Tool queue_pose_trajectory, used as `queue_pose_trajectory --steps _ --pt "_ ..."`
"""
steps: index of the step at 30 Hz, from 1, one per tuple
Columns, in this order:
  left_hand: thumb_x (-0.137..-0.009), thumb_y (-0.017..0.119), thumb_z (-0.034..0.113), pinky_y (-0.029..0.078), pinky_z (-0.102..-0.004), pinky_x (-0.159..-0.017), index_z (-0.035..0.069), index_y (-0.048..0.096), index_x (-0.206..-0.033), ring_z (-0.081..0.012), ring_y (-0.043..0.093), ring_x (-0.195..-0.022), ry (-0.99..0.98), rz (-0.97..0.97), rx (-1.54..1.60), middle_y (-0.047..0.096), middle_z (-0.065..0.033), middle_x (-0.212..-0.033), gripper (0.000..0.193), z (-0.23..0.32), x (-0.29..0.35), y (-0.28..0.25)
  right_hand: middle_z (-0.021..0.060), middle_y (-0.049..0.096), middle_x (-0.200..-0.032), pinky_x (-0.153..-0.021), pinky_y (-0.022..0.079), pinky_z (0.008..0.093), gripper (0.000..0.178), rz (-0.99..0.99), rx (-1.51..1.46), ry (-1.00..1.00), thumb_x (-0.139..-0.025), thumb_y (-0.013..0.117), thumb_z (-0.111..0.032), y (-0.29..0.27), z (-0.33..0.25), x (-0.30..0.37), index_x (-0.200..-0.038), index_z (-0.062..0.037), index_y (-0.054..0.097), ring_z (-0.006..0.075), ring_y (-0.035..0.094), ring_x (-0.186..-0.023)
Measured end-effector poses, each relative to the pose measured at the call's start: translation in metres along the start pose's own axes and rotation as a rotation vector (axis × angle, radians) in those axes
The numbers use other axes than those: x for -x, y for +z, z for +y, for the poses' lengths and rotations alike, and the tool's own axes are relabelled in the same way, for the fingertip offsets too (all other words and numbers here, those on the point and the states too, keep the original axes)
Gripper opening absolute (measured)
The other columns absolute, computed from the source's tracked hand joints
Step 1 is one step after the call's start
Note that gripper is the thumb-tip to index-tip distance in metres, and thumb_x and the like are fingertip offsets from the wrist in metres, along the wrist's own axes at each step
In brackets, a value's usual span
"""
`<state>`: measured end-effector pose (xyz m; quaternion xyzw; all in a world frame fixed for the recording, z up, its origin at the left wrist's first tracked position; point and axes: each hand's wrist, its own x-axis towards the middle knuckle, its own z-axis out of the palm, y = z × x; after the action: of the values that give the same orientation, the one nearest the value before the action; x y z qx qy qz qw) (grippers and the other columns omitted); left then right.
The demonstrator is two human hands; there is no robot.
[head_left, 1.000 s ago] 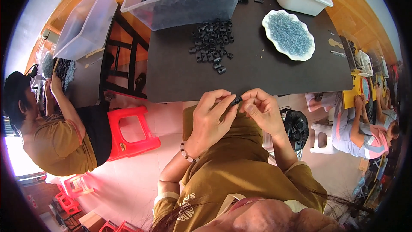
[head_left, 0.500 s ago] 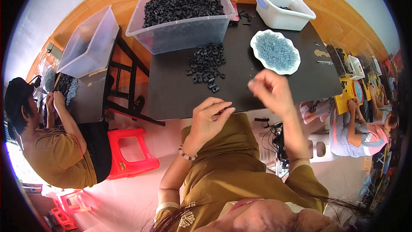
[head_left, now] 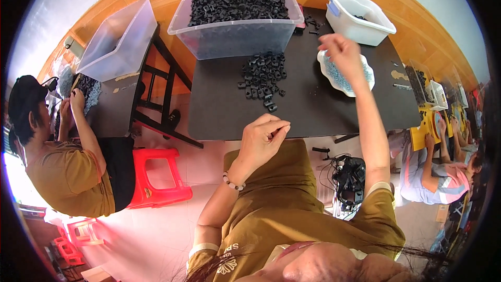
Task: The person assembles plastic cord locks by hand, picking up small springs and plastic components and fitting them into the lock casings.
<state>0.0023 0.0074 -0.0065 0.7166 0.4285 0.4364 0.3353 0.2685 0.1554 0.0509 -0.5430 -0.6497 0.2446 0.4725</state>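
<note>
1. The right hand is stretched out over the near rim of a shallow white scalloped dish that holds a heap of small pale blue-grey pieces. Its fingers are bunched and curled down toward that heap; whether they pinch anything cannot be told.
2. The left hand hangs at the near edge of the dark rectangular table top, fingertips drawn together in a narrow pinch (something tiny may sit between them, but it is too small to make out). A beaded bracelet circles that wrist.
3. A loose pile of small black plastic parts lies on the table between the two hands, left of the dish and well apart from it.
4. Behind the pile stands a large clear plastic bin filled with the same black parts.
5. A smaller white rectangular tub stands at the far right corner of the table, just behind the dish.
6. To the left, another person in an ochre shirt sits on a red plastic stool, both hands at a second dark pile on a neighbouring table.
7. An empty-looking clear bin sits tilted above that neighbouring table.
</note>
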Motion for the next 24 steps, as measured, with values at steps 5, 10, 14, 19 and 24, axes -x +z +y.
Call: queue_pose_trajectory --steps 5,10,14,19,24 --pt "-0.087 0.073 0.012 0.050 -0.0265 -0.058 0.004 0.073 -0.108 -0.0137 0.060 -0.061 -0.001 -0.007 -0.096 0.068 -0.0054 -0.100 0.022 0.002 -0.004 0.003 0.0141 0.072 -0.088 -0.069 0.053 0.0346 0.016 -0.144 0.199 -0.239 -0.094 0.063 -0.010 0.059 -0.005 0.031 -0.106 -0.0016 0.068 0.0259 0.068 -0.075" --pt "-0.087 0.072 0.012 0.050 -0.0281 -0.060 0.006 0.073 -0.109 -0.0147 0.060 -0.062 0.045 -0.021 -0.125 0.067 -0.0040 -0.104 0.022 -0.002 -0.003 0.006 0.0157 0.064 -0.105 -0.081 0.052 0.0417 0.025 -0.279 0.416 -0.392 -0.088 0.068 -0.008 0.068 0.000 0.037 -0.113 -0.0041 0.067 0.0355 0.060 -0.099" --pt "-0.087 0.072 0.011 0.051 -0.0282 -0.061 0.006 0.073 -0.107 -0.0148 0.061 -0.063 0.038 -0.020 -0.110 0.067 -0.0037 -0.103 0.021 -0.003 -0.001 0.006 0.0163 0.064 -0.102 -0.087 0.050 0.0449 0.023 -0.276 0.441 -0.423 -0.087 0.068 -0.011 0.071 0.001 0.041 -0.110 -0.0049 0.067 0.0360 0.059 -0.103" --pt "-0.087 0.071 0.008 0.051 -0.0280 -0.061 0.006 0.074 -0.105 -0.0148 0.062 -0.064 0.038 0.002 -0.086 0.067 -0.0041 -0.101 0.018 -0.002 0.001 0.005 0.0149 0.065 -0.100 -0.086 0.050 0.0441 0.022 -0.301 0.461 -0.397 -0.085 0.070 -0.011 0.071 0.002 0.042 -0.105 -0.0028 0.066 0.0353 0.059 -0.103" --pt "-0.088 0.070 0.007 0.052 -0.0265 -0.060 0.005 0.074 -0.105 -0.0140 0.063 -0.065 0.010 0.016 -0.050 0.068 -0.0050 -0.101 0.018 0.001 0.003 0.004 0.0121 0.065 -0.097 -0.079 0.051 0.0367 0.022 -0.328 0.350 -0.274 -0.086 0.071 -0.011 0.064 -0.007 0.050 -0.104 -0.0013 0.066 0.0267 0.063 -0.090"
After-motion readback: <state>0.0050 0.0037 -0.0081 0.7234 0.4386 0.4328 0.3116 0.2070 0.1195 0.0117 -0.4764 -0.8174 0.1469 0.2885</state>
